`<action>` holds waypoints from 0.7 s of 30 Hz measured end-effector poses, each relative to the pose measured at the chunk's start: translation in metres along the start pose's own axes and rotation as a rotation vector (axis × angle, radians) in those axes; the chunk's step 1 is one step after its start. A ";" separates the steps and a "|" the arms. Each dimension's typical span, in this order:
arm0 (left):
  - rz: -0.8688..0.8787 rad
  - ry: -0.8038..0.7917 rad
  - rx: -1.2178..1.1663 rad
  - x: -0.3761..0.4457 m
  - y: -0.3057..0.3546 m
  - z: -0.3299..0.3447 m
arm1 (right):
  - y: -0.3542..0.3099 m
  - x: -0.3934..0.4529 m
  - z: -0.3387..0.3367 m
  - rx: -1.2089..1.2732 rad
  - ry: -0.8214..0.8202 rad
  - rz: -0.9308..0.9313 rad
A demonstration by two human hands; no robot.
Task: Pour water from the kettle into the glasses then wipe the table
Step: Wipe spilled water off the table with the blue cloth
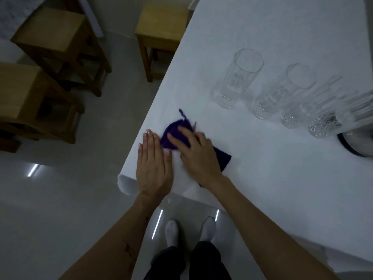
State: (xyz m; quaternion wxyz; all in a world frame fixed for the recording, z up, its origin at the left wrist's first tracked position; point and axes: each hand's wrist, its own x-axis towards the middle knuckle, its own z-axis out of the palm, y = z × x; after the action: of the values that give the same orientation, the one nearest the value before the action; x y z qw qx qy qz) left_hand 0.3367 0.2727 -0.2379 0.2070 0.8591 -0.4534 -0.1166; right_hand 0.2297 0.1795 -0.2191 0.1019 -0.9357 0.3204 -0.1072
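A dark purple cloth (174, 131) lies on the white table (262, 168) near its front left corner. My right hand (196, 155) presses flat on the cloth with fingers spread, covering its middle. My left hand (154, 164) rests flat on the table edge just left of the cloth, fingers straight and together. Several tall clear glasses (238, 77) stand in a row from the middle toward the right, blurred at the right end. The kettle (357, 141) shows only its metal base at the right edge.
Wooden stools (161, 25) and chairs (50, 37) stand on the pale floor left of the table. My socked feet (171, 232) are just below the table's front edge. The tablecloth corner (126, 183) hangs over by my left wrist.
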 end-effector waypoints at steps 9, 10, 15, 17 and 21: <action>-0.002 0.026 -0.011 -0.001 0.001 -0.002 | 0.081 -0.098 -0.035 -0.054 0.068 0.157; -0.005 0.028 -0.014 -0.001 0.001 -0.001 | 0.083 -0.089 -0.033 -0.073 0.098 0.257; -0.008 0.030 0.014 -0.001 0.002 0.001 | 0.047 -0.022 -0.011 -0.075 0.134 0.463; -0.011 0.017 -0.001 0.000 0.001 0.001 | 0.033 -0.018 -0.008 -0.077 0.105 0.311; 0.014 -0.027 -0.043 0.000 -0.002 -0.003 | 0.038 -0.076 -0.015 -0.057 0.005 -0.081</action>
State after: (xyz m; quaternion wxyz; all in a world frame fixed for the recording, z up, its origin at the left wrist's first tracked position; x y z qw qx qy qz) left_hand 0.3391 0.2745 -0.2363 0.2202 0.8495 -0.4596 -0.1364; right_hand 0.1458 0.1955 -0.2247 0.0702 -0.9501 0.2856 -0.1043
